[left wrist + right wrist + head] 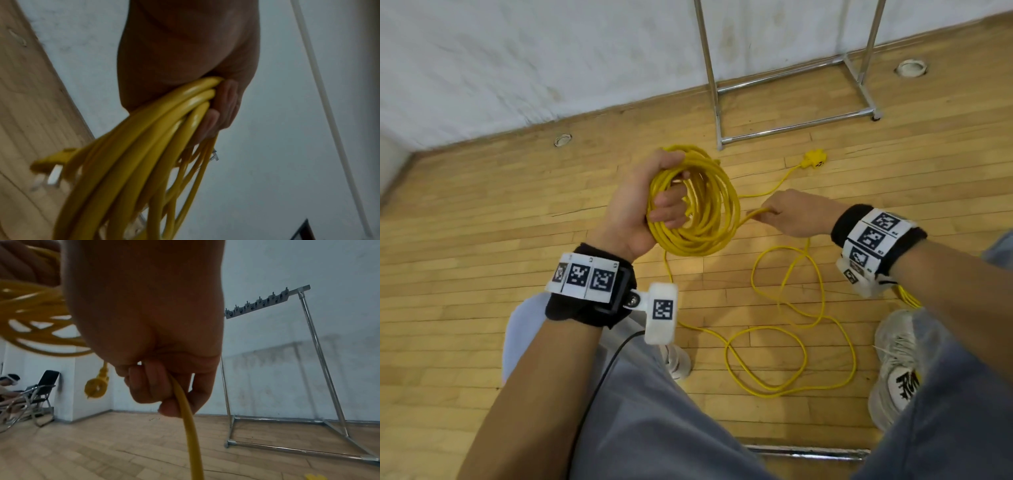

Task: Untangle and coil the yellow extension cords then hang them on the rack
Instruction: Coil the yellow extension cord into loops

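Note:
My left hand point(650, 202) grips a coil of yellow extension cord point(698, 205) with several loops, held upright in front of me; the same coil point(144, 154) fills the left wrist view, a plug point(51, 162) dangling from it. My right hand point(791, 214) pinches the strand point(753, 214) leading off the coil; the cord point(189, 426) runs down out of its curled fingers. Loose cord point(791, 325) lies in loops on the floor between my feet. A yellow socket end point(814, 160) lies near the rack's base. The metal rack point(308, 369) has a hook bar point(265, 302) on top.
The rack's base rails point(798, 126) stand against the white wall point(517, 68) ahead. My shoes point(897, 370) flank the loose loops on the wood floor point(482, 222). A folding chair point(39, 395) with a seated person is far left. A metal bar point(808, 452) lies near my legs.

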Motion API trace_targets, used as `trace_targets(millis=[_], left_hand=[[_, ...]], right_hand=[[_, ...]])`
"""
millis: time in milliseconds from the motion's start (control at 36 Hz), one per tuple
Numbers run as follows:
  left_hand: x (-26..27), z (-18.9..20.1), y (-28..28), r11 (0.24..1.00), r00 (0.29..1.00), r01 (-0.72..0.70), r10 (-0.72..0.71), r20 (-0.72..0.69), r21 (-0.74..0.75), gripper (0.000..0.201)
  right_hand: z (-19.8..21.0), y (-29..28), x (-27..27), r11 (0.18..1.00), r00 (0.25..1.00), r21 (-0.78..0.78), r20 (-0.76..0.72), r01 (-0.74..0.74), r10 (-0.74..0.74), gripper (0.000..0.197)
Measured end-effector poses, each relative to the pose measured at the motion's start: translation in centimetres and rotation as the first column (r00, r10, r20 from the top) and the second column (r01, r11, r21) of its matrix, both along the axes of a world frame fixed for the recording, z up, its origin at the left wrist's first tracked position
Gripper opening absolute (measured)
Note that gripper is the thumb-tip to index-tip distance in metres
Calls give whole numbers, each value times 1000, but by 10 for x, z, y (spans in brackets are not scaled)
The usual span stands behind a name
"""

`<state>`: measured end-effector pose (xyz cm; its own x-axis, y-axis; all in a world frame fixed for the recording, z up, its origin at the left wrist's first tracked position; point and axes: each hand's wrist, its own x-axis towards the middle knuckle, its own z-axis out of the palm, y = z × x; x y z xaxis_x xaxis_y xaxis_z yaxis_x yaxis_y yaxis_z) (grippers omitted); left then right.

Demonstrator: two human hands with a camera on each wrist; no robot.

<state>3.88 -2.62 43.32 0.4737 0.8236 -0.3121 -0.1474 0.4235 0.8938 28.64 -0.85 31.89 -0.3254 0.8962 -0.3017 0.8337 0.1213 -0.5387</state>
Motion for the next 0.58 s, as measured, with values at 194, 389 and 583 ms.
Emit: trace_targets(millis=[194, 389, 583], left_hand=[[26, -15, -21, 977, 883, 199, -148, -445, 71, 26], [48, -33, -29, 970, 763, 195, -56, -644, 146, 35], [55, -52, -18, 975, 726, 109, 56, -686, 194, 22]], right_hand=[[13, 5, -5, 999, 996, 45, 84, 25, -29, 49], [28, 3, -14, 985, 986, 160, 143, 60, -84, 31], [30, -1, -19, 959, 974, 211, 76, 191, -211, 36]])
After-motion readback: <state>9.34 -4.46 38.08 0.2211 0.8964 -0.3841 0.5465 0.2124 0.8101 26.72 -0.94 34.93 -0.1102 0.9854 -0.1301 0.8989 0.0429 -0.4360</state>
